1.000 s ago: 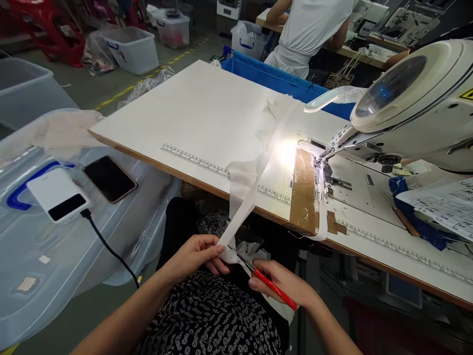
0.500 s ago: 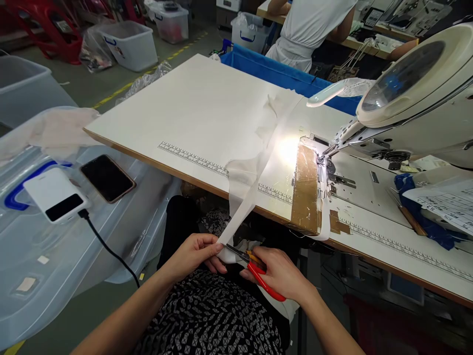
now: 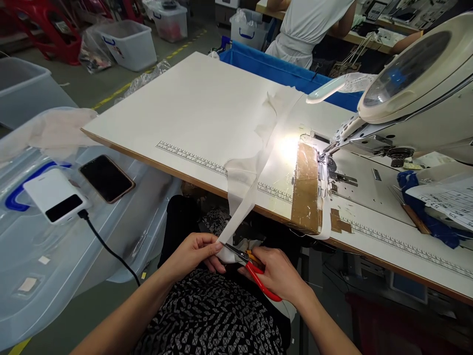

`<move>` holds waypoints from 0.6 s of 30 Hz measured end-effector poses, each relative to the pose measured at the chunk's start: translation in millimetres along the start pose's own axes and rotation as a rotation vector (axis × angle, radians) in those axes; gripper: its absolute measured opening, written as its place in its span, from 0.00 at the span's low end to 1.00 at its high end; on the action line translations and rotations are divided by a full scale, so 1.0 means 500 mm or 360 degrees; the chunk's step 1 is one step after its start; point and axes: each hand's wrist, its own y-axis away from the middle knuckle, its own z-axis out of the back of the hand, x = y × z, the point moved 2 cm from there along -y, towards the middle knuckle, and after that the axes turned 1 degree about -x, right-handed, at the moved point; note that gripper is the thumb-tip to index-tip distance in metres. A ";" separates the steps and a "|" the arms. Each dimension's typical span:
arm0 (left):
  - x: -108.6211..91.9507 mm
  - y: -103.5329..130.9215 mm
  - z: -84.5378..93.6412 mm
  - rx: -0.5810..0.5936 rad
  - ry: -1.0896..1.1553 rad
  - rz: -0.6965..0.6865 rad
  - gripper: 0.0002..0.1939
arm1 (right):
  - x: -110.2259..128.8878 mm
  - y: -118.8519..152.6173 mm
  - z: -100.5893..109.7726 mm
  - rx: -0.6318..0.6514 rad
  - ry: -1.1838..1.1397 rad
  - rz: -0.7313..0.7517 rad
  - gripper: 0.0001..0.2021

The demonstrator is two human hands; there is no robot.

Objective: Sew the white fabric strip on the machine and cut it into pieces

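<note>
My left hand [image 3: 202, 250] pinches the end of a strip of thin white fabric [image 3: 242, 204] above my lap. From there the fabric runs up over the table edge and lies loosely across the white tabletop [image 3: 199, 108]. Scissors with red and orange handles [image 3: 258, 283] are held in my right hand [image 3: 277, 273]. Their blades point left and their tips touch the fabric beside my left fingertips. Part of the orange handle is hidden by my right fingers.
At the right stands a sewing machine [image 3: 417, 108] with its lamp lit. A phone [image 3: 107, 178] and a white power bank [image 3: 55, 195] with a cable lie on a clear plastic lid at left. Behind the table hangs a blue cloth bin [image 3: 273, 69]; a person [image 3: 305, 29] sits beyond.
The scissors and my right hand have shifted very slightly left. My left hand keeps its pinch on the fabric. The camera view has moved a little.
</note>
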 end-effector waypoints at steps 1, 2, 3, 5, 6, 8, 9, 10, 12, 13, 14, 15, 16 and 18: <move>0.001 0.000 0.000 0.0000 -0.0001 -0.0003 0.22 | -0.001 0.000 0.000 -0.0001 0.0003 0.0001 0.25; 0.001 -0.001 0.001 0.0000 -0.0003 -0.0004 0.22 | -0.002 0.000 0.000 0.0001 0.0005 0.0003 0.25; 0.000 -0.001 0.001 -0.0001 -0.0008 -0.0006 0.21 | -0.002 -0.001 0.000 0.0004 0.0008 0.0004 0.25; -0.002 0.000 0.002 -0.0009 -0.0015 -0.0007 0.21 | -0.001 -0.003 0.000 0.0009 0.0020 0.0006 0.24; -0.003 0.001 0.002 -0.0015 -0.0016 -0.0007 0.22 | 0.002 -0.005 0.001 0.0010 0.0027 0.0006 0.24; -0.004 0.002 0.002 -0.0011 -0.0020 0.0000 0.22 | 0.008 -0.008 0.001 0.0005 0.0054 0.0009 0.23; -0.005 0.002 0.002 -0.0003 -0.0023 0.0007 0.23 | 0.011 -0.010 0.001 -0.0004 0.0070 0.0014 0.22; -0.005 0.002 0.002 0.0005 -0.0029 0.0015 0.23 | 0.015 -0.012 0.001 -0.0014 0.0083 0.0021 0.21; -0.005 0.002 0.002 0.0009 -0.0051 0.0029 0.23 | 0.019 -0.017 -0.002 -0.0037 0.0095 0.0030 0.20; -0.005 0.001 0.002 0.0006 -0.0061 0.0034 0.23 | 0.020 -0.020 -0.004 -0.0047 0.0091 0.0029 0.20; -0.005 0.001 0.002 0.0000 -0.0072 0.0038 0.23 | 0.019 -0.023 -0.006 -0.0053 0.0081 0.0025 0.21; -0.004 0.000 0.002 -0.0005 -0.0085 0.0041 0.23 | 0.017 -0.025 -0.009 -0.0055 0.0068 0.0019 0.21; -0.003 0.000 0.002 -0.0007 -0.0100 0.0045 0.23 | 0.014 -0.027 -0.012 -0.0056 0.0054 0.0014 0.21; 0.000 0.001 0.005 -0.0004 -0.0147 0.0061 0.23 | 0.007 -0.027 -0.018 -0.0055 0.0022 0.0011 0.22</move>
